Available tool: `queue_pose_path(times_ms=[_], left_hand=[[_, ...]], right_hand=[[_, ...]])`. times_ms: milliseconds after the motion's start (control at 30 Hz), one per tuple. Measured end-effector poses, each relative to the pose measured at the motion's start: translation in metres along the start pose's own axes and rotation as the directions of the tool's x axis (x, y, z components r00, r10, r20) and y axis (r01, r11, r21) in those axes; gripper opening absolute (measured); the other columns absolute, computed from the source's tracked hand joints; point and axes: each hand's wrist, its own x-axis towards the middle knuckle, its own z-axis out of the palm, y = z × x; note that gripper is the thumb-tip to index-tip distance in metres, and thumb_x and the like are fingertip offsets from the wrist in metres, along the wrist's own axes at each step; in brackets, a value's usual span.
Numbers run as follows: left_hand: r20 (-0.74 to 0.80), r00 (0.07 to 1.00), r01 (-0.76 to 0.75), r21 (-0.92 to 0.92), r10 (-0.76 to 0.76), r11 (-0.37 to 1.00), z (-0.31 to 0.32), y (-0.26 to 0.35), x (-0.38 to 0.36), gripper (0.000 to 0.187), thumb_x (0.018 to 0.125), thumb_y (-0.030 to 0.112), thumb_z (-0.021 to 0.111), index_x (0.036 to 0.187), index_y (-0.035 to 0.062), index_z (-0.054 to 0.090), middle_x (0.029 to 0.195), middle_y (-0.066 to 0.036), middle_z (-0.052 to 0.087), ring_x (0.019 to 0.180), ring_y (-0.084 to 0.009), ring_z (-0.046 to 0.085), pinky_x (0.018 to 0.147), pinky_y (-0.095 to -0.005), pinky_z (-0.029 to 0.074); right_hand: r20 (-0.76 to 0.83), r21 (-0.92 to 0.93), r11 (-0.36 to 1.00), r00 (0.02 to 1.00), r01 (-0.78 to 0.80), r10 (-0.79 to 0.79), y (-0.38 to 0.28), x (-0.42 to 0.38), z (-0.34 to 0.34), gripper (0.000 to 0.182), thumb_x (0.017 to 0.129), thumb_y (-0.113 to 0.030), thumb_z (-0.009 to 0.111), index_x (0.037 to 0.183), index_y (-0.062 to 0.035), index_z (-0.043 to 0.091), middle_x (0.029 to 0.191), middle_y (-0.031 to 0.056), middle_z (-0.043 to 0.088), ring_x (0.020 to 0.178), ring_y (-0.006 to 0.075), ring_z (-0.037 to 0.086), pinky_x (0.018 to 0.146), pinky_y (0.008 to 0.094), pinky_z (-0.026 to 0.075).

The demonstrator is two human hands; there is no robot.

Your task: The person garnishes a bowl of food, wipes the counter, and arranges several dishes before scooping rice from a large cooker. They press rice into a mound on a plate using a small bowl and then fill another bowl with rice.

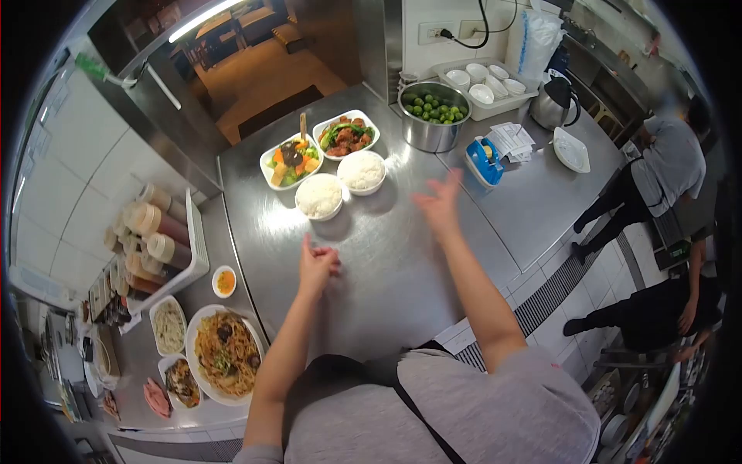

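Observation:
My left hand [317, 267] is over the steel counter with its fingers loosely curled and apart, nothing visible in them. Just beyond it stands a bowl of white rice [318, 196], touching neither finger nor palm. My right hand [443, 207] is raised with its fingers spread, slightly blurred and holding nothing. A second bowl of rice [362, 172] lies to its left. Behind the rice are a white dish of mixed vegetables [291, 162] and a white dish of meat with greens [346, 136].
On the right are a steel pot of green limes [431, 134], a blue tape dispenser [485, 161], paper slips [511, 142] and a kettle [550, 102]. At left are sauce bottles [159, 224] and a noodle plate [226, 354]. Two co-workers [666, 172] stand at far right.

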Motion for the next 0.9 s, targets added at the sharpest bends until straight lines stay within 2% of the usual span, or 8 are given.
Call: queue_pose_path(times_ms=[100,233,367,500,567,733,833,900], left_hand=[[0.223,0.974,0.017,0.099,-0.038,0.995,0.006,0.003,-0.090,0.065,0.077,0.007,0.060,0.132,0.0061,0.026,0.087,-0.009,0.055,0.067,-0.0138,0.058,0.055,-0.0246,0.049],[0.255,0.962,-0.154,0.224,0.095,0.962,-0.010,-0.010,-0.167,0.046,0.078,0.009,0.061,0.121,0.0056,0.045,0.086,-0.007,0.056,0.071,-0.0119,0.058,0.060,-0.0236,0.048],[0.167,0.957,-0.276,0.255,0.239,0.927,-0.055,-0.017,-0.224,0.028,0.080,0.007,0.057,0.108,0.0034,0.055,0.085,-0.007,0.059,0.069,-0.0113,0.059,0.061,-0.0227,0.047],[-0.236,0.931,-0.231,0.215,0.280,0.949,-0.118,-0.032,-0.292,0.019,0.083,0.005,0.051,0.100,0.0035,0.059,0.066,-0.001,0.056,0.064,-0.0075,0.054,0.057,-0.0206,0.043],[-0.539,0.785,-0.253,0.168,0.304,0.953,-0.157,-0.036,-0.328,0.019,0.084,0.002,0.046,0.099,0.0041,0.058,0.073,0.003,0.052,0.062,-0.0029,0.045,0.054,-0.0184,0.038],[-0.943,0.286,-0.340,0.067,0.171,0.938,-0.340,-0.076,-0.353,0.035,0.088,0.015,0.045,0.122,0.0093,0.040,0.100,-0.001,0.048,0.071,-0.0096,0.048,0.064,-0.0245,0.041],[-0.920,0.353,-0.191,0.109,0.172,0.975,-0.432,-0.082,-0.355,0.040,0.090,0.025,0.044,0.127,0.0107,0.037,0.113,-0.004,0.046,0.080,-0.0167,0.054,0.073,-0.0324,0.044],[-0.667,0.744,-0.192,-0.288,-0.052,0.938,-0.454,-0.065,-0.349,0.049,0.090,0.031,0.044,0.133,0.0128,0.030,0.120,-0.007,0.043,0.087,-0.0201,0.055,0.075,-0.0364,0.046]], right_hand=[[-0.357,-0.041,0.899,0.834,0.436,-0.421,-0.069,-0.032,-0.096,0.078,0.086,-0.019,0.051,0.136,-0.0120,-0.009,0.124,0.0161,0.038,0.087,0.0233,0.056,0.073,0.0301,0.050],[-0.672,-0.126,0.986,0.722,0.110,-0.166,-0.123,-0.062,-0.114,0.050,0.089,-0.018,0.048,0.132,-0.0065,0.023,0.102,0.0096,0.053,0.077,0.0156,0.055,0.066,0.0238,0.046],[0.059,-0.096,0.980,0.982,-0.172,0.178,-0.117,-0.134,-0.006,0.020,0.087,-0.015,0.052,0.102,-0.0033,0.056,0.084,0.0039,0.056,0.070,0.0107,0.053,0.064,0.0224,0.044],[0.682,-0.064,0.722,0.498,-0.688,0.535,-0.114,-0.249,0.108,0.030,0.088,-0.018,0.050,0.114,-0.0034,0.048,0.080,0.0098,0.059,0.066,0.0156,0.059,0.059,0.0257,0.049],[0.749,-0.138,0.511,0.248,-0.848,0.614,-0.140,-0.290,0.152,0.043,0.089,-0.022,0.048,0.126,-0.0057,0.032,0.084,0.0147,0.058,0.068,0.0207,0.061,0.057,0.0283,0.050],[0.732,-0.083,0.512,0.296,-0.855,0.614,-0.161,-0.337,0.221,0.047,0.089,-0.018,0.041,0.130,-0.0088,0.018,0.089,0.0166,0.057,0.060,0.0219,0.061,0.049,0.0281,0.051],[0.686,-0.080,0.604,0.396,-0.793,0.611,-0.155,-0.344,0.233,0.043,0.089,-0.015,0.038,0.128,-0.0085,0.020,0.091,0.0166,0.057,0.058,0.0225,0.061,0.044,0.0284,0.052],[0.647,-0.074,0.640,0.452,-0.765,0.614,-0.153,-0.337,0.229,0.040,0.088,-0.013,0.038,0.126,-0.0076,0.025,0.092,0.0162,0.057,0.058,0.0231,0.062,0.043,0.0291,0.052]])
